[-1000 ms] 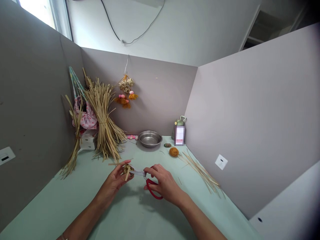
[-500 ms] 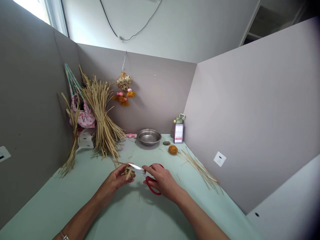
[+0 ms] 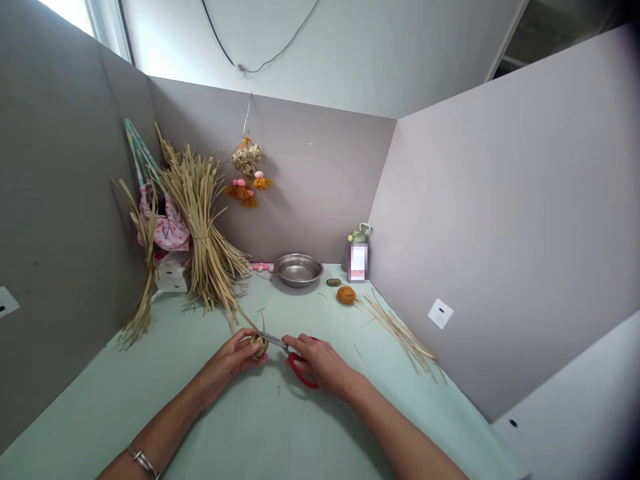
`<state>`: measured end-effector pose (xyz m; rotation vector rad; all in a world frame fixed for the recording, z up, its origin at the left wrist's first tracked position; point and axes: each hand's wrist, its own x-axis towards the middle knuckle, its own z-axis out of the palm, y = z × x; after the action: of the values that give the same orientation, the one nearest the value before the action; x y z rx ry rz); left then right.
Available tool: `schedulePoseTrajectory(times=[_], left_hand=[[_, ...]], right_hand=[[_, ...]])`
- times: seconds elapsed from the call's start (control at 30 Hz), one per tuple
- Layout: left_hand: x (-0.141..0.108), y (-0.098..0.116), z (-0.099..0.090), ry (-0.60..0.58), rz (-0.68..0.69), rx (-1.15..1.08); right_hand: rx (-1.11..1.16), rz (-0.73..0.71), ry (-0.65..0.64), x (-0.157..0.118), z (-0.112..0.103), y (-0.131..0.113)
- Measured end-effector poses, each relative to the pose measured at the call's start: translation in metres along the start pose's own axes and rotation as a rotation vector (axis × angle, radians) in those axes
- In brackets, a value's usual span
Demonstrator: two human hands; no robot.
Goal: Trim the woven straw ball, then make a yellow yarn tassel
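Near the middle of the table, my left hand [image 3: 239,353] grips a small woven straw ball [image 3: 259,347] between thumb and fingers. Straw ends stick up from the ball toward the back. My right hand [image 3: 320,363] is wrapped round the red handles of a pair of scissors [image 3: 274,340], with the index finger near the pivot. The blades point left and their tips touch or lie close to the straw at the top of the ball; which one cannot be told.
Straw bundles [image 3: 203,233] lean at the back left by a pink bag [image 3: 170,230]. A metal bowl [image 3: 299,271], orange yarn [image 3: 346,295], green spool [image 3: 333,283] and phone [image 3: 358,262] stand behind. Loose straws [image 3: 400,333] lie right. Woven balls [image 3: 247,160] hang on the wall.
The scissors have tilted, so their blades look darker and narrower. The ball has turned in my left hand, and the straw strip across its front no longer shows there. The view has shifted slightly.
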<state>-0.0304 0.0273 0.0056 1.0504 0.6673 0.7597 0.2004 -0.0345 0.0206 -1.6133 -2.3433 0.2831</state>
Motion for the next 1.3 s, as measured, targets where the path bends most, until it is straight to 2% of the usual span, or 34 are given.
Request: schedulePoseTrajectory(times=[0.13,0.33,0.47,0.6,0.7,0.77,0.97,1.13,1.3], left_hand=[[0.003,-0.004,-0.004,0.008,-0.008,0.008],[-0.001,0.009,-0.005,-0.021,0.070,-0.105],[-0.007,0.017,-0.004,-0.076,0.075,-0.153],[-0.010,0.018,0.003,-0.084,0.080,-0.121],[-0.008,0.012,0.010,0.013,0.160,0.037],[-0.006,0.005,0.016,0.073,0.235,0.157],[-0.008,-0.010,0.029,0.057,0.362,0.429],[-0.009,-0.011,0.027,0.046,0.312,0.440],[-0.009,-0.009,0.026,0.001,0.305,0.459]], right_hand=[[0.111,0.020,0.004,0.000,0.000,0.002],[0.578,0.067,0.206,0.003,-0.002,0.007],[0.758,0.131,0.249,0.006,-0.004,0.006],[1.023,0.231,0.209,0.009,-0.002,-0.003],[1.219,0.289,0.177,0.011,0.002,-0.013],[1.289,0.300,0.192,0.013,0.006,-0.020],[1.373,0.253,0.283,0.016,0.015,-0.034],[1.495,0.249,0.223,0.013,0.013,-0.030],[1.621,0.165,0.109,0.011,0.014,-0.022]])
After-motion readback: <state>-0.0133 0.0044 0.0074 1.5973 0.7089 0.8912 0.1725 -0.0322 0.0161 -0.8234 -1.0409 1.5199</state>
